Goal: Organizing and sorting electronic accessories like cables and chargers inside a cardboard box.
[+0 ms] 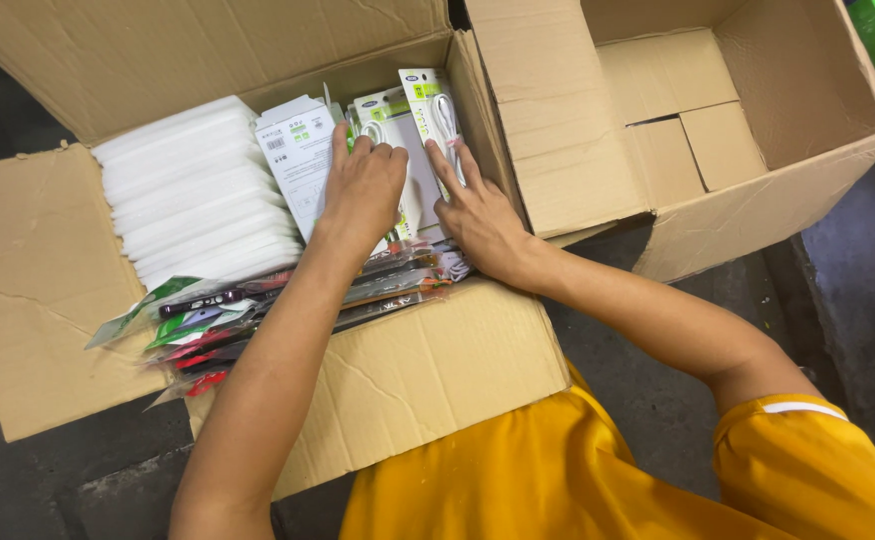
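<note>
Cardboard is walling both hands in: the left hand (363,190) and right hand (478,215) are working inside a big open box (428,370), its flaps spreading flat and leaving little room beyond the packed goods. The left fingers are curling over the top edges of upright white cable packets (398,125); the right fingers are lying nearly straight against the packets' side at three o'clock, gripping nothing that shows. At nine o'clock a ribbed stack of white foam sleeves (193,190) is filling the box. At six o'clock glossy plastic bags (213,320) are overhanging the rim. At two o'clock a second box (748,120) is standing open, brown and matte.
</note>
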